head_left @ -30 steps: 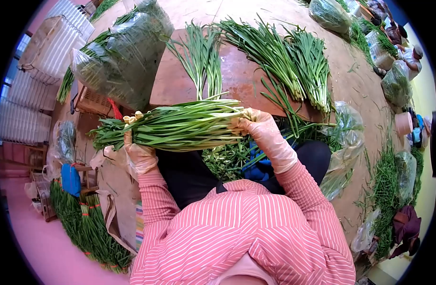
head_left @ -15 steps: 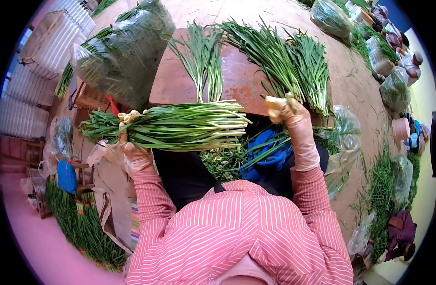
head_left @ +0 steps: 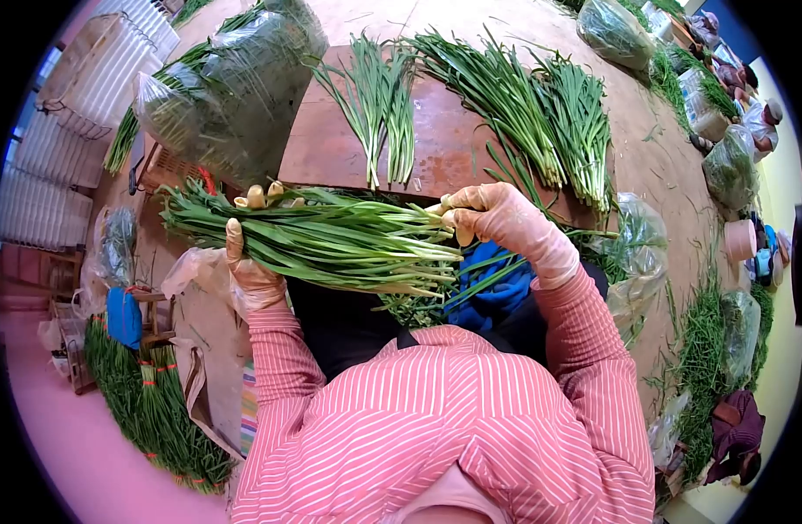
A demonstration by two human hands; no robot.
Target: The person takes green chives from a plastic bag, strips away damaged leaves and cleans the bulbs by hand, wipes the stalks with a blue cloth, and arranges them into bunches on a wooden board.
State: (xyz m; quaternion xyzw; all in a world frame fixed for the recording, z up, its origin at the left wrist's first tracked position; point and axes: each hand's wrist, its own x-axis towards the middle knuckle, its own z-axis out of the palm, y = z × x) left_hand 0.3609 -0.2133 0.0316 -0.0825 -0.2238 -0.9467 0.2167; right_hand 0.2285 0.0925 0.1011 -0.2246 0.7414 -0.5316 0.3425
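Note:
My left hand point(head_left: 256, 278), in a pale glove, is wrapped round the leafy part of a thick bundle of garlic chives point(head_left: 340, 240). The bundle lies level above my lap, with green leaves to the left and white stem ends to the right. At those stem ends, my gloved right hand point(head_left: 508, 225) has its fingers pinched on the tip of the upper stalks. Beyond the bundle, a reddish-brown board point(head_left: 449, 144) carries a small bunch of chives point(head_left: 379, 109) and two larger bunches, one of them a dense bunch point(head_left: 578, 131) at the right.
A large plastic bag of greens point(head_left: 235, 100) stands at the left of the board. Tied chive bundles point(head_left: 148, 410) lie at lower left beside a blue object point(head_left: 123, 318). Blue cloth point(head_left: 484, 284) and loose trimmings are near my lap. Other people sit at the far right among bagged greens point(head_left: 731, 166).
My right hand has come left and down from beside the board to the bundle's stem ends and closed on them. The bundle's leaves are tilted up slightly in my left hand.

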